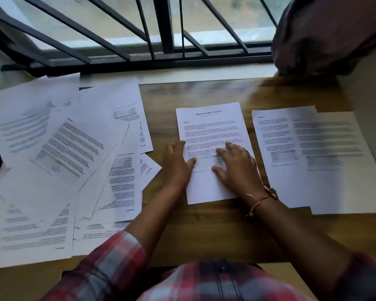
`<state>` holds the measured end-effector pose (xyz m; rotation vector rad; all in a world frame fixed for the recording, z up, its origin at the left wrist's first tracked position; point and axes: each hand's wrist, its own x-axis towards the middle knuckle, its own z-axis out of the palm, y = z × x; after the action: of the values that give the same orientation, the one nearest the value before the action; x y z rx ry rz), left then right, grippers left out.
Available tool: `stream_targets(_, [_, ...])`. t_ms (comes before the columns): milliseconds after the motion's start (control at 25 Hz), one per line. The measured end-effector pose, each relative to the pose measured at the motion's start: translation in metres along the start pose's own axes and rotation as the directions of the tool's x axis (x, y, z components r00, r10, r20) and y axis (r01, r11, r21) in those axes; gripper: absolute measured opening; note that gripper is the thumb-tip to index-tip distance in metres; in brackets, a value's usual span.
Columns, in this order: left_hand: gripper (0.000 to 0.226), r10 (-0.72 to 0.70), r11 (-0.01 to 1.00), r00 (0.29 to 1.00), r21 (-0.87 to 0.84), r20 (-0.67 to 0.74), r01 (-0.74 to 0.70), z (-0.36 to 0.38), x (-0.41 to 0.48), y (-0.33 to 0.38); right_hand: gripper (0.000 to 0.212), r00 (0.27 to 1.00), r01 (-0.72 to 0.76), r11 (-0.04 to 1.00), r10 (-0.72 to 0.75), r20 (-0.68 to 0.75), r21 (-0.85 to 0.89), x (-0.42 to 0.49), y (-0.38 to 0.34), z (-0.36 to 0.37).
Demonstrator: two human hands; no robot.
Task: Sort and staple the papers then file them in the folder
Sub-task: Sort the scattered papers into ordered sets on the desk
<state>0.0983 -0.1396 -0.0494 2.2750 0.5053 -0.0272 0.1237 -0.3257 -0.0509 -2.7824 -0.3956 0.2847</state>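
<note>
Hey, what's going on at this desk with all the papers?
A person is sorting printed papers on a wooden table by a barred window. Their left hand and right hand rest flat on one printed sheet at the centre, squaring it up or holding it in place. A loose pile of papers lies fanned out to the left, and two sheets overlap on the right. No stapler or folder is in view.

Matt white paper sheets (213,131), smooth wood-grain table (204,231), dark metal window bars (163,25)
</note>
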Motion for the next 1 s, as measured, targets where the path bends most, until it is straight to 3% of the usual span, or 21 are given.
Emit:
stream_targets(200, [0.053,0.045,0.997,0.998,0.056,-0.039,-0.043,-0.021,-0.015,-0.004,0.062,1.0,0.011,1.0,-0.011,-0.017,-0.025,0.002,-0.018,-0.005])
stream_targets(360, [0.048,-0.004,1.0,0.964,0.026,-0.265,0.011,-0.081,-0.034,-0.05,0.054,0.979,0.192,0.979,-0.187,-0.077,0.068,0.008,-0.076,0.0])
stream_targets(520, [0.052,-0.268,0.962,0.823,-0.097,-0.501,0.255,-0.172,-0.059,-0.136,0.054,0.914,0.4,0.905,-0.405,0.009,0.144,0.022,-0.176,0.022])
stream_targets(680, [0.074,-0.529,0.823,0.666,-0.126,-0.526,0.554,-0.236,-0.073,-0.216,0.06,0.822,0.542,0.832,-0.554,0.131,0.119,0.038,-0.269,0.057])
stream_targets(760, [0.088,-0.563,0.802,0.681,-0.11,-0.469,0.587,-0.254,-0.07,-0.244,0.061,0.801,0.571,0.817,-0.577,0.163,0.084,0.045,-0.306,0.074])
stream_targets(840, [0.098,-0.537,0.813,0.743,-0.009,-0.399,0.582,-0.26,-0.065,-0.259,0.059,0.8,0.574,0.818,-0.57,0.186,0.036,0.05,-0.327,0.089])
stream_targets(1000, [0.098,-0.435,0.837,0.828,0.179,-0.353,0.516,-0.256,-0.062,-0.276,0.054,0.83,0.536,0.844,-0.523,0.193,-0.022,0.053,-0.338,0.104])
